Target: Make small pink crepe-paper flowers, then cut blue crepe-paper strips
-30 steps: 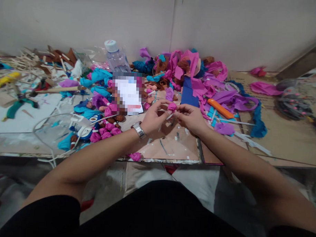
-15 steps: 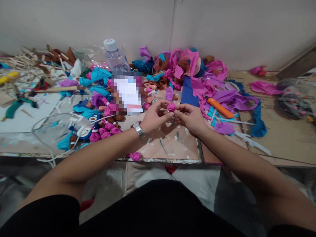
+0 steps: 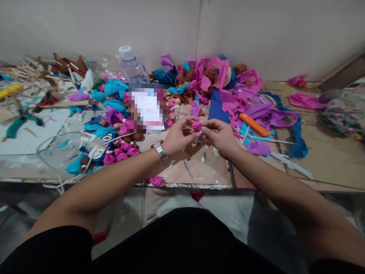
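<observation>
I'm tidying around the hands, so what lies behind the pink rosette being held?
Just beyond the pink rosette, a crumpled purple piece shows. The rosette, the left hand and the right hand cover whatever lies directly behind them.

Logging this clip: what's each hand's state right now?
Left hand: holding the pink paper bud between thumb and fingers.
Right hand: fingertips at that bud; grip cannot be told.

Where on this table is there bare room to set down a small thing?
Best is the cardboard, right of the teal crepe strip and in front of the blurred dark bundle. A smaller, lightly littered patch lies between the forearms, bordered by the held pink crepe rosette and dark seam. Crowded: the crepe heap by the wall, and around the phone.
</observation>
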### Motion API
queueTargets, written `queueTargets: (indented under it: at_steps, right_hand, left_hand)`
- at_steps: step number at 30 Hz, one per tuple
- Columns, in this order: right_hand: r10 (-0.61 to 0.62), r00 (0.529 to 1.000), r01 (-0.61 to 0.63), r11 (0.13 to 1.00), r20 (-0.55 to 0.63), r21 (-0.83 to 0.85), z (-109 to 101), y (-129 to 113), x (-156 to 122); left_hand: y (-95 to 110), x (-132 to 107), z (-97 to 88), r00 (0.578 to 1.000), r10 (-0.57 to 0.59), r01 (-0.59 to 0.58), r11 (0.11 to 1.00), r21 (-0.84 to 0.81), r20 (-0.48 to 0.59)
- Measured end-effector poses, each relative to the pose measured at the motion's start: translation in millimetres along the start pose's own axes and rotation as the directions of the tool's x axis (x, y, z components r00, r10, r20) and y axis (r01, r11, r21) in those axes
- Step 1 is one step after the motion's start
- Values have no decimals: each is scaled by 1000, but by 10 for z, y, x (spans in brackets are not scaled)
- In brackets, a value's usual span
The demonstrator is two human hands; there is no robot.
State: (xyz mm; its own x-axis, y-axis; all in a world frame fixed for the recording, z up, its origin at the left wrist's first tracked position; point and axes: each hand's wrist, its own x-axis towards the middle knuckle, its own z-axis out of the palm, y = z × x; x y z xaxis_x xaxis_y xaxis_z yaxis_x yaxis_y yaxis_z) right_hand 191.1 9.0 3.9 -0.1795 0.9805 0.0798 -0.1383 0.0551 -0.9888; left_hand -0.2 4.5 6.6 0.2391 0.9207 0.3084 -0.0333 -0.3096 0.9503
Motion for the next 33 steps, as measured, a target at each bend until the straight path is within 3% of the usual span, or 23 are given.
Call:
queueTargets:
  at_steps: [5,16,28,33]
  right_hand:
    - [-9,1000,9,1000,7,7,3,-22,-3]
    - [-136,990,135,990,-32,-44,-26,-28,43]
    - [-36,998,37,999,-52,24,1,-35,45]
    - [-56,997,57,998,-55,30,-19,-22,66]
  left_hand:
    - [-30,-1,-3,999,-25,27,998,-52,36]
    - [-44,3,-21,1000,-6,6,1000,11,30]
    - [-18,-2,-38,996,6,-10,999,53,87]
    - [6,1,-50,993,18,-28,996,81,118]
